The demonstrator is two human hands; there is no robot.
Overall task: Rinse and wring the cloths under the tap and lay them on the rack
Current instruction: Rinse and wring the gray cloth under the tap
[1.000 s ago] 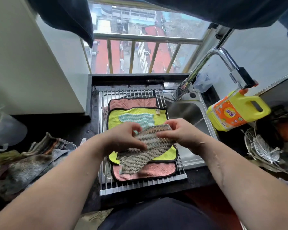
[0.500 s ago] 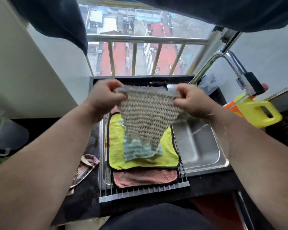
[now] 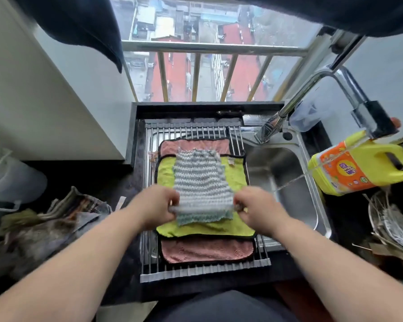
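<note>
Grey knitted cloth [image 3: 201, 182] near corners pinched: left hand [image 3: 157, 206], right hand [image 3: 257, 209].

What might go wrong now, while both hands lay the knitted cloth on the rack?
1. The grey knitted cloth covers the yellow cloth and pink cloth; stacked, they may dry slowly.
2. The tap runs; its water stream falls near the right hand and may splash the cloths.

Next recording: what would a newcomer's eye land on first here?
Centre frame, the left hand and right hand pinch the near corners of a grey knitted cloth spread over a yellow cloth and a pink cloth on the rack. At right, a bright yellow detergent jug stands beside the sink, with a thin stream running from the tap.
</note>
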